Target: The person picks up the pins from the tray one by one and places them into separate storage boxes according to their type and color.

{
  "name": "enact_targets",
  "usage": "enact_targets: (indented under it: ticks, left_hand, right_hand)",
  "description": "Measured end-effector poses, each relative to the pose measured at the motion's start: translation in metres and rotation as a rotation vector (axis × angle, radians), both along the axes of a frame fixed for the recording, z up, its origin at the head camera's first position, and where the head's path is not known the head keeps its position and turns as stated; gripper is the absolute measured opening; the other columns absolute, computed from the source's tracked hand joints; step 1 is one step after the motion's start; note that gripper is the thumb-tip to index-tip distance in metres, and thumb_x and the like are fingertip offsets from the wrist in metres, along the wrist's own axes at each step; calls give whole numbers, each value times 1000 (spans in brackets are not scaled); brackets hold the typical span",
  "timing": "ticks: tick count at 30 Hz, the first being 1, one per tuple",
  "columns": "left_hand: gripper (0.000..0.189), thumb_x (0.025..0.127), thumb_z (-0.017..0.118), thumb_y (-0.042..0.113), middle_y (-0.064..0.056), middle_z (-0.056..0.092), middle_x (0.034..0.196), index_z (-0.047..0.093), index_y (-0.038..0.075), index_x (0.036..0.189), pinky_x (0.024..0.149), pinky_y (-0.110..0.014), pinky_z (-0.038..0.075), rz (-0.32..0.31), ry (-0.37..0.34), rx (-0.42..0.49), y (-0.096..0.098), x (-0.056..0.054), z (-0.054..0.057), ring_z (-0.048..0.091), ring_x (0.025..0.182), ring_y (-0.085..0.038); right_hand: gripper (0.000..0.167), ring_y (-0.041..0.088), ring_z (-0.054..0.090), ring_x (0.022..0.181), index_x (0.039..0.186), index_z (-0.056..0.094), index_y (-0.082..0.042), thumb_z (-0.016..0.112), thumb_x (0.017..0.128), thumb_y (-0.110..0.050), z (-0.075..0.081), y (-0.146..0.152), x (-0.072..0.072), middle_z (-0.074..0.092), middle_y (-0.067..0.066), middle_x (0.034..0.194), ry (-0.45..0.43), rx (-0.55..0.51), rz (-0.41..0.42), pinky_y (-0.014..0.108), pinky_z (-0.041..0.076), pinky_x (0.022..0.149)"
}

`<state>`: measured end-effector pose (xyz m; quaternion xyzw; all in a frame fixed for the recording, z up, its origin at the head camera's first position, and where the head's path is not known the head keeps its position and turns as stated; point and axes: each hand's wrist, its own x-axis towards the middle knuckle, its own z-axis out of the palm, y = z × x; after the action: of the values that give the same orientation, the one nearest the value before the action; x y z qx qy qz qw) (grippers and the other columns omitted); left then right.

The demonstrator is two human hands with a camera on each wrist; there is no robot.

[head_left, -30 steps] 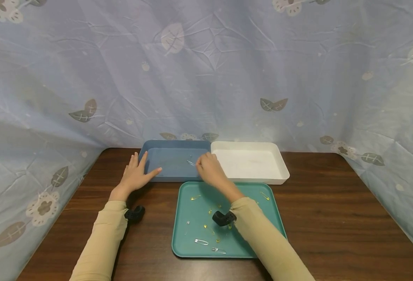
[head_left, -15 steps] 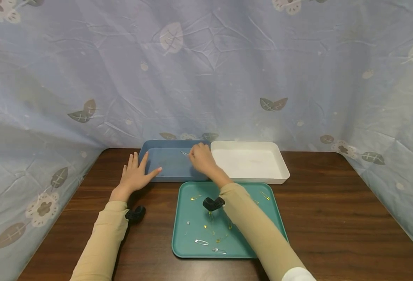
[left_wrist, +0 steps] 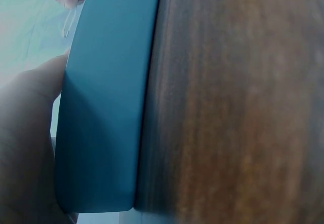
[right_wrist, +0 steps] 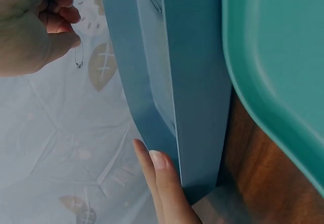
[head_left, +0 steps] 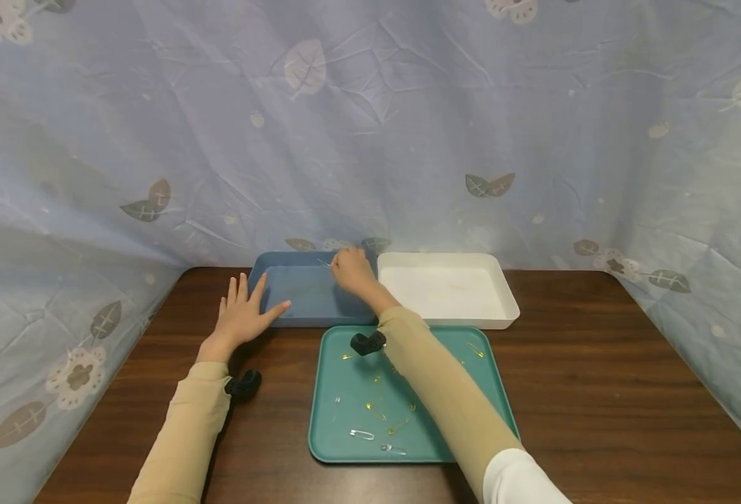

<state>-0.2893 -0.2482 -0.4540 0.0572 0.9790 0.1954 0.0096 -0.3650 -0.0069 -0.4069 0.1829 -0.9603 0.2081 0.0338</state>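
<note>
My right hand (head_left: 353,271) pinches a silver safety pin (right_wrist: 79,56) by one end, over the far part of the blue tray (head_left: 295,323). The pin dangles from thumb and finger in the right wrist view. Another safety pin (right_wrist: 153,1) lies inside the blue tray. My left hand (head_left: 239,318) rests at that tray's left edge, its fingers spread and straight; the left wrist view has its thumb beside the tray wall (left_wrist: 104,107). On the green tray (head_left: 323,420) in front lie several gold safety pins (head_left: 375,411) and a few silver safety pins (head_left: 361,435).
A white tray (head_left: 503,323) stands right of the blue one, touching or nearly touching it. Behind both hangs a patterned cloth (head_left: 408,140). Everything stands on a brown wooden table (head_left: 597,385). My right forearm crosses over the green tray and hides part of it.
My right hand, with the silver safety pin, has moved left and away from me over the blue tray. The left hand has stayed in place.
</note>
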Motion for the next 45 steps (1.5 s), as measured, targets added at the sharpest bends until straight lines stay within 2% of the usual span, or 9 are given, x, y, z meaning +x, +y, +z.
enact_targets:
  ticks: [5,13,17,20,22,25,28,32,45]
  left_hand:
    - [98,90,40,74,-26,-16,160,-1,17,158,112,-73,1,9,0,1,0,-1,-2,-16,147,-48]
    - [98,90,43,72,-27,-15,160,3,15,158,112,-73,1,8,5,23,1,0,-1,-16,147,-48]
    - [97,90,43,72,-27,-15,159,1,16,158,112,-73,1,4,3,17,1,0,0,-15,147,-49]
    - [97,91,43,71,-27,-15,159,0,16,158,112,-73,1,1,5,18,1,1,0,-15,147,-49]
    - [97,91,43,71,-27,-15,160,0,17,158,112,-73,1,3,7,22,1,1,1,-15,147,-48]
    - [97,91,43,71,-27,-15,159,0,17,158,112,-73,1,3,6,22,1,1,1,-15,147,-48]
    - [97,91,42,71,-27,-15,159,0,17,158,112,-73,1,6,5,20,1,1,1,-15,147,-48]
    - [97,91,43,71,-28,-14,159,1,16,158,112,-73,1,4,8,20,1,1,0,-13,147,-50]
    - [99,90,43,73,-29,-13,159,4,13,158,111,-74,2,12,14,22,0,-1,-3,-12,147,-50]
  right_hand:
    - [43,27,54,107,60,45,-12,39,102,-11,-3,-4,-10,57,9,90,-15,-13,14,44,35,111]
    - [47,31,49,130,54,39,-13,40,101,-11,-6,-11,-20,48,6,70,-54,-56,-5,53,19,121]
    - [50,31,43,138,52,43,-13,43,102,-15,-6,-15,-19,65,11,89,-84,-64,-12,51,19,122]
    - [51,33,39,140,51,44,-13,48,102,-19,-6,-19,-16,65,12,115,-115,-63,-13,53,25,119]
    - [51,34,36,142,52,46,-11,49,102,-22,-7,-20,-14,63,13,122,-131,-64,-16,55,31,116]
    - [44,34,37,139,62,60,-7,53,101,-25,-8,-23,-11,60,10,127,-132,-84,-27,55,39,110]
    - [32,33,41,133,86,73,-7,54,100,-29,-9,-24,-8,59,9,125,-128,-92,-39,51,41,107]
    - [30,31,46,124,108,70,-8,55,100,-33,-9,-21,-2,57,9,124,-116,-103,-44,46,44,103]
    - [24,33,48,121,108,64,-9,60,97,-31,-4,-10,20,56,10,120,-76,-203,-33,44,47,94]
